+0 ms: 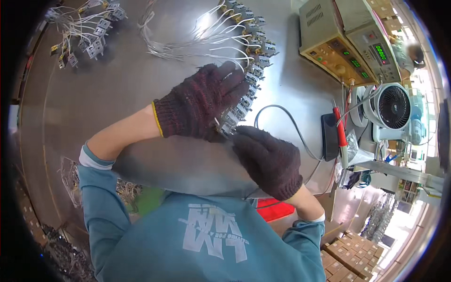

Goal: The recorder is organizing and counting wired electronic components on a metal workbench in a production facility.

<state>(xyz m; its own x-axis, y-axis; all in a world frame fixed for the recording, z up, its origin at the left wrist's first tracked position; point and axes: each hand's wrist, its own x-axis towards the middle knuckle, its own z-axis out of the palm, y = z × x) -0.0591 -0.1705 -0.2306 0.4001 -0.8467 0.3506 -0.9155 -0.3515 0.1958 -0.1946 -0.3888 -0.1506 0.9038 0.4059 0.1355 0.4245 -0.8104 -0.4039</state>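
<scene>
A curved row of small metal parts with white wires (253,70) runs down the metal table toward me. My left hand (199,101), in a dark maroon knitted glove with a yellow cuff edge, lies across the row with fingers stretched out over the parts and wires. At the row's near end, my right hand (270,162), in a matching glove, has its fingers bent together against the last small metal part (227,128). Whatever its fingertips hold is hidden by the glove. A short white wire end sticks up between the two hands.
More wired metal parts (94,42) lie in a bunch at the far left. Test instruments with green displays (350,51) stand at the far right. Nearer are a white fan (393,107), a red-handled tool (340,127), a black pad (330,136) and a grey cable (293,120).
</scene>
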